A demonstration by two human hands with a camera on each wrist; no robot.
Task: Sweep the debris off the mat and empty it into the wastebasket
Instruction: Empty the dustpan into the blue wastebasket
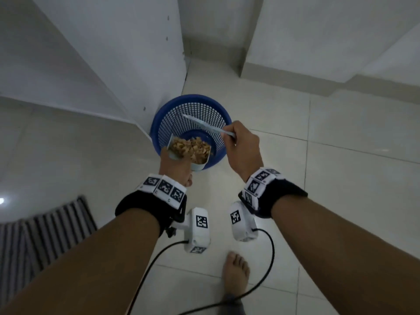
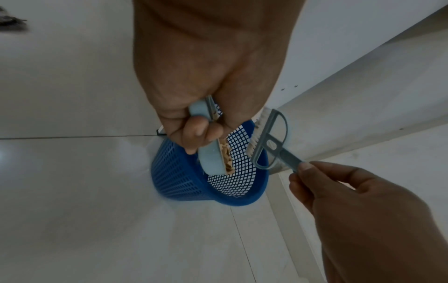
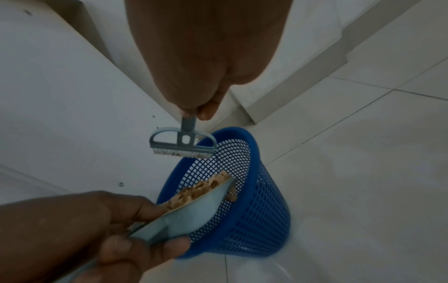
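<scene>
My left hand (image 1: 175,164) grips a small light-blue dustpan (image 1: 197,165) heaped with tan debris (image 1: 191,148), held over the near rim of the blue mesh wastebasket (image 1: 193,105). In the right wrist view the dustpan (image 3: 184,216) tilts toward the wastebasket (image 3: 252,216), with the debris (image 3: 196,189) at its lip and a few bits dropping inside. My right hand (image 1: 241,144) pinches the handle of a small grey-blue brush (image 1: 202,125), held above the basket's opening. The brush (image 2: 266,141) hangs beside the dustpan (image 2: 211,159), bristles toward it, not touching.
The wastebasket stands on pale floor tiles (image 1: 341,178) against a white cabinet corner (image 1: 127,64). A grey striped mat (image 1: 45,233) lies at the lower left. My bare foot (image 1: 236,271) and a black cable (image 1: 261,285) are below my hands. A white wall base (image 1: 295,71) runs at the right.
</scene>
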